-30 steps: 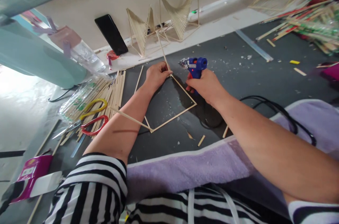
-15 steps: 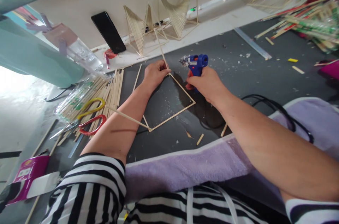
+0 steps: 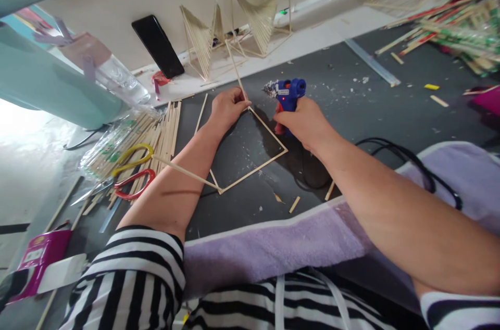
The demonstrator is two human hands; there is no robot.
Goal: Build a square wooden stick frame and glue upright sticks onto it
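Observation:
My left hand (image 3: 227, 110) pinches a thin wooden stick (image 3: 236, 68) that stands up, tilted, at the far corner of a stick frame (image 3: 255, 169). The frame lies on the dark grey table, and another stick (image 3: 183, 170) rises at a slant from its near corner, passing over my left forearm. In my right hand (image 3: 308, 119) is a blue hot glue gun (image 3: 289, 91) with a small red light lit. Its nozzle points left, a short way from my left fingers and apart from the stick. My fingers hide the lower end of the pinched stick.
Scissors (image 3: 134, 161) lie on loose sticks (image 3: 164, 135) at the left, near a phone (image 3: 158, 46) leaning on the wall. Finished stick models (image 3: 261, 17) stand along the back ledge. A clear glue stick (image 3: 371, 62) and bundled sticks (image 3: 461, 33) lie right; a black cable (image 3: 410, 158) crosses purple cloth (image 3: 281, 239).
The view has shifted very slightly. Both hands, the glue gun and the stick frame keep nearly the same places.

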